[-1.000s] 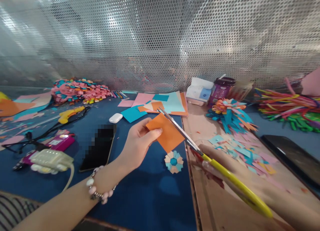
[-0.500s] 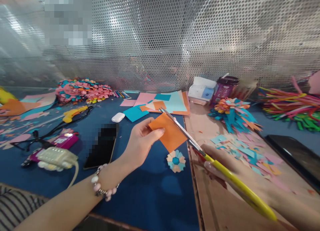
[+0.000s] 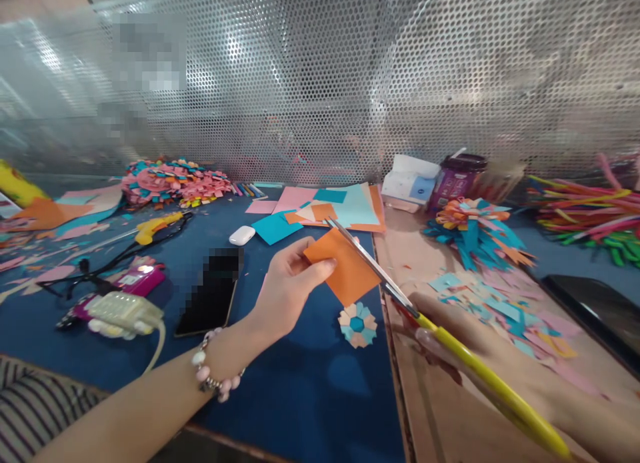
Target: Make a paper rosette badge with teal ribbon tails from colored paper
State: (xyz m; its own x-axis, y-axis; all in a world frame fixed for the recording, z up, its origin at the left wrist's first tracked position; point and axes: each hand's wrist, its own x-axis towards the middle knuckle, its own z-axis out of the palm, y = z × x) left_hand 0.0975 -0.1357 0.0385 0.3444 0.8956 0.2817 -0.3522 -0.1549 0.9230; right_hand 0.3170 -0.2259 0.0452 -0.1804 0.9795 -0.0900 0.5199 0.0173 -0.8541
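Pinched by its left corner, a square of orange paper [image 3: 350, 273] is in my left hand [image 3: 287, 289], which wears a beaded bracelet. My right hand [image 3: 465, 329] is closed around the yellow handles of a pair of scissors [image 3: 485, 373]. The scissor blades lie along the paper's upper right edge, pointing up and left; I cannot tell whether they are cutting into it. On the blue table just below the paper lies a small paper flower [image 3: 357, 325] in blue and peach with a blue centre.
Stacked coloured sheets [image 3: 363, 206] lie behind my hands, beside a white earbud case [image 3: 242, 235]. Left are a phone [image 3: 213, 293], a yellow glue gun [image 3: 157, 227] and a magenta device [image 3: 140, 276]. Right are paper scraps [image 3: 505, 309], a fringed paper bundle [image 3: 473, 229] and another phone [image 3: 595, 316]. Perforated metal [image 3: 320, 83] closes the back.
The whole view has shifted slightly, so everything sits a little further right. My hands, the orange paper and the scissors keep nearly the same positions relative to each other.
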